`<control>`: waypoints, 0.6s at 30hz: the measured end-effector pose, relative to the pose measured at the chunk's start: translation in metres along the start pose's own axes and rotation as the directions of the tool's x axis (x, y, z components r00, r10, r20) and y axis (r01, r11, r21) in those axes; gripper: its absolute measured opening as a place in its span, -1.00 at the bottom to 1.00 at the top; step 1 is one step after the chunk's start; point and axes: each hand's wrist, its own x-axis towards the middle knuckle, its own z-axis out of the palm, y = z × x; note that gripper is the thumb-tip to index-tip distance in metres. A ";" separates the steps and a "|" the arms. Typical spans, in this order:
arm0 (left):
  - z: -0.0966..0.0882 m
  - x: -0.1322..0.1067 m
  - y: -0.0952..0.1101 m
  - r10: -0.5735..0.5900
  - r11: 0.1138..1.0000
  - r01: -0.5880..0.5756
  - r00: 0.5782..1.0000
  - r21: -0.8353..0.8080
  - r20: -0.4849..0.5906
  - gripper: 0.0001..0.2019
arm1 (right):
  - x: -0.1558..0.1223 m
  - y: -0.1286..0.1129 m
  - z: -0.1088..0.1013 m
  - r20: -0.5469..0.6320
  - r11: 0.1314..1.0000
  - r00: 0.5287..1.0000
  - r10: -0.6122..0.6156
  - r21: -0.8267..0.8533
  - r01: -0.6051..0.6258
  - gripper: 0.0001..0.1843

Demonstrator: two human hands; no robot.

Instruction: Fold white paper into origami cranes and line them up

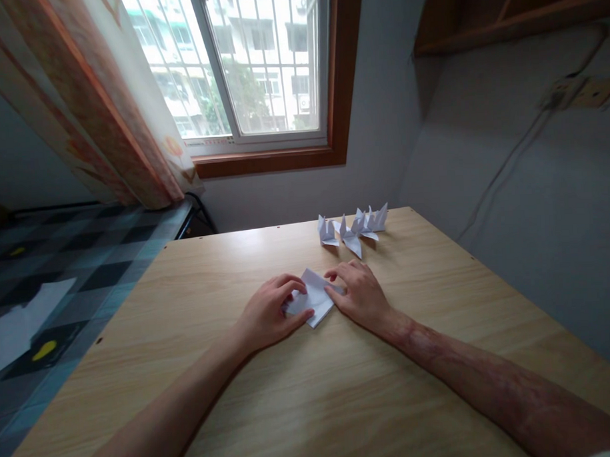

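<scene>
A small white piece of folded paper (315, 296), roughly diamond-shaped, lies on the wooden table between my two hands. My left hand (272, 309) is curled around its left side, thumb against the lower edge and index finger near the upper one. On the other side, my right hand (360, 293) grips the right corner between thumb and fingers. Parts of both side corners are hidden by my fingers. Beyond the right hand, several folded white paper figures (350, 237) with pointed tips stand grouped on the table.
The wooden table (231, 404) extends under both arms. To its left is a bed with a checked cover (107, 282), and white paper sheets (33, 321) lie on it. A barred window (274, 69) and a curtain (105, 102) are behind. A cable (503, 161) hangs along the right wall.
</scene>
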 end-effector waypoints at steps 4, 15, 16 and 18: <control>0.002 -0.001 -0.002 0.013 0.998 -0.013 1.000 0.057 0.004 -0.71 | 0.001 0.000 0.001 -0.028 1.000 0.999 -0.021 -0.012 0.021 -0.88; 0.004 -0.001 -0.003 0.022 0.995 -0.023 1.000 0.097 0.009 -0.71 | 0.002 -0.001 -0.002 -0.021 0.999 0.999 -0.040 0.032 0.040 -0.81; 0.004 -0.001 -0.003 0.024 0.995 -0.025 1.000 0.096 0.008 -0.71 | 0.002 -0.001 -0.002 -0.016 0.999 0.999 -0.031 0.037 0.031 -0.83; 0.004 -0.001 -0.003 0.031 0.995 -0.032 0.999 0.095 0.008 -0.71 | 0.003 -0.002 -0.003 -0.007 0.999 1.000 -0.014 0.040 0.015 -0.84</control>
